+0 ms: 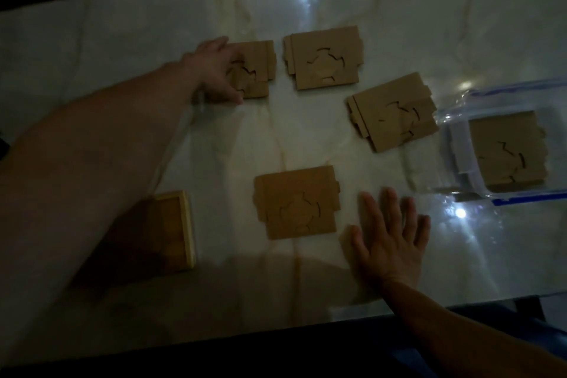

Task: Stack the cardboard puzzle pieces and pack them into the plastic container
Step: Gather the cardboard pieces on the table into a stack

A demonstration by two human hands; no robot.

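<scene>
1. the left hand (219, 70) reaches to the far-left stack of cardboard puzzle pieces (254, 69), thumb and fingers curled round its left edge, gripping it.
2. the right hand (389, 236) lies flat on the pale marble surface (122, 49), fingers spread and holding nothing, just right of the near stack (296, 202).
3. two more stacks sit on the surface: the far-middle stack (323, 57) and the tilted stack (392, 112), which lies just left of the container.
4. the clear plastic container (460, 144) with blue trim stands at the right edge, with one cardboard stack inside (507, 152).
5. a wooden tray (171, 230) rests at the near left, partly hidden under the left forearm.
</scene>
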